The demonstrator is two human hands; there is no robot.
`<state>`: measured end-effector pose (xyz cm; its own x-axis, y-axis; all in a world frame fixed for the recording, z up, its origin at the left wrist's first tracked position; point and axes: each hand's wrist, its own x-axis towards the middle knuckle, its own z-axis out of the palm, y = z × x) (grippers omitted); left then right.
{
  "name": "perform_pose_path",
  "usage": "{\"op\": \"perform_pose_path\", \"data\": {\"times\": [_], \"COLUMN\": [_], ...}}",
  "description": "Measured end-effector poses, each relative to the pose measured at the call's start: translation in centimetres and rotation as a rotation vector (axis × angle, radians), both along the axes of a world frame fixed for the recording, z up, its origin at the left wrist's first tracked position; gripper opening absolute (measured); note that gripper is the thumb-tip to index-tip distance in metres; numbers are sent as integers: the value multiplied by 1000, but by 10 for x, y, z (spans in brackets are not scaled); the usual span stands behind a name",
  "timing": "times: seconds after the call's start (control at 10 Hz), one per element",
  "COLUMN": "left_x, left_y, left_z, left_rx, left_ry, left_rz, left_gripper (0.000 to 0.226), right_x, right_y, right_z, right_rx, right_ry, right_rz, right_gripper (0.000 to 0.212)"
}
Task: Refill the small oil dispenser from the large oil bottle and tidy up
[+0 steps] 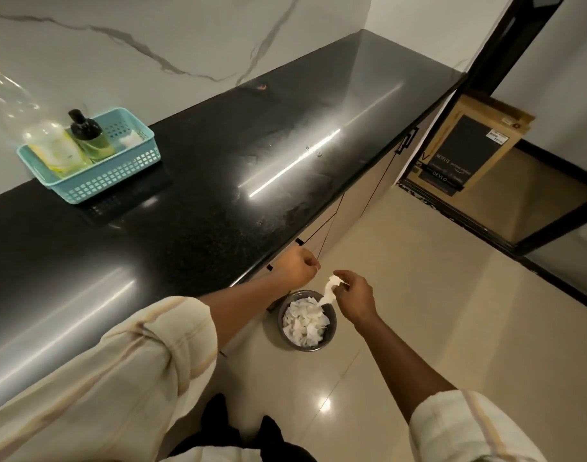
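My right hand (353, 296) pinches a tissue (330, 288) above the bin (307, 320), lower centre. My left hand (298, 265) is fisted, empty, at the counter (218, 181) edge. Dispenser (90, 136) and bottle (22, 111) stand in the basket (112, 181), upper left; open floor right.

You're standing in a home kitchen: a long black polished tabletop (218, 181) runs along a marble-veined wall (152, 38), beige cabinet doors (345, 215) sit beneath it, and glossy cream floor tiles (418, 295) spread out beside.
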<state>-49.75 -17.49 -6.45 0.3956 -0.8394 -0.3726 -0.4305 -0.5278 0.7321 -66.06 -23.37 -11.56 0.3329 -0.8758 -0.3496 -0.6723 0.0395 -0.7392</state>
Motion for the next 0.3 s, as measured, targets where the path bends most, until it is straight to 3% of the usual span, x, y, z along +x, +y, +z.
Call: {"op": "perform_pose_path", "data": {"times": [0.3], "left_x": [18], "left_y": [10], "left_z": [5], "left_rx": [-47], "left_ry": [0], "left_rz": [-17], "left_gripper": [23], "right_x": [8], "right_y": [14], "right_z": [-9], "right_rx": [-73], "right_ry": [-127], "right_rz": [45], "right_gripper": [31]}}
